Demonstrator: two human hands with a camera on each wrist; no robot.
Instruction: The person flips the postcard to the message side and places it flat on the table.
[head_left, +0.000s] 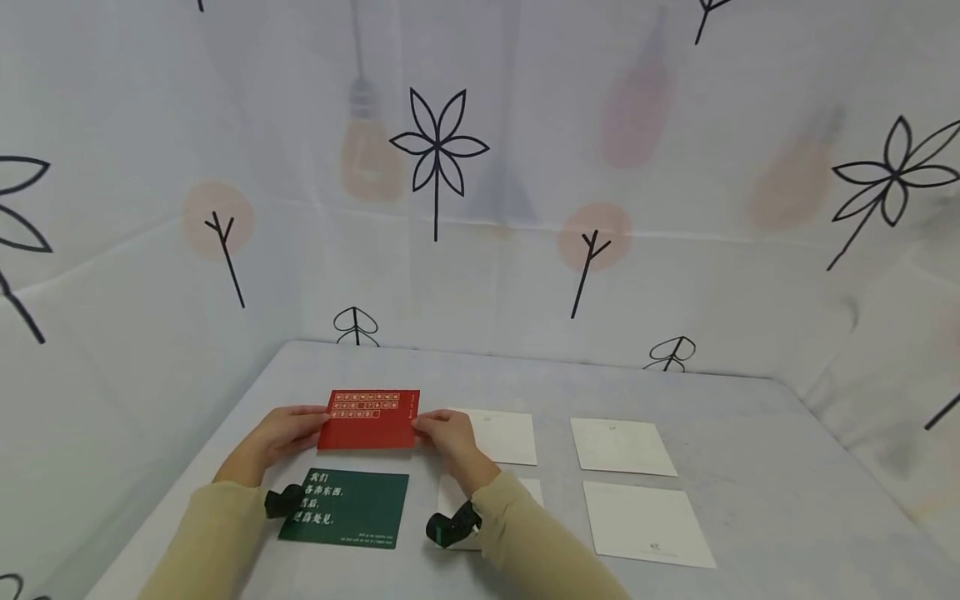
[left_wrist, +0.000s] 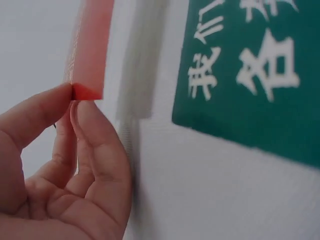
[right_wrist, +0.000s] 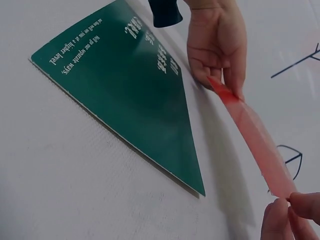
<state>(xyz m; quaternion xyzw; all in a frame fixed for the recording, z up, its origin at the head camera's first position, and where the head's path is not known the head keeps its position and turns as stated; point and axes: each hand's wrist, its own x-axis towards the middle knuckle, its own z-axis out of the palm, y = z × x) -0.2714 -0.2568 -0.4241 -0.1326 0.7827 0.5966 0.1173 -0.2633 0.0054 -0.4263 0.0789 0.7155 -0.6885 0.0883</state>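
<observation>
A red card (head_left: 367, 432) with gold-framed characters is held up off the table between both hands. My left hand (head_left: 288, 433) pinches its left edge between thumb and fingertips; in the left wrist view the thumb and fingers meet at the card's corner. On the opposite edge, my right hand (head_left: 450, 437) pinches the card the same way. Nearer to me a green card (head_left: 356, 508) with white writing lies flat on the table, partly covered by the left wrist's black camera. The right wrist view shows the red card (right_wrist: 260, 145) almost edge-on, tilted above the surface.
Two white cards lie at the right of the table, a far one (head_left: 624, 447) and a near one (head_left: 648, 523). Two more, a back one (head_left: 506, 437) and a front one (head_left: 531, 492), are partly hidden by my right arm. Patterned cloth (head_left: 495, 275) hangs behind the table.
</observation>
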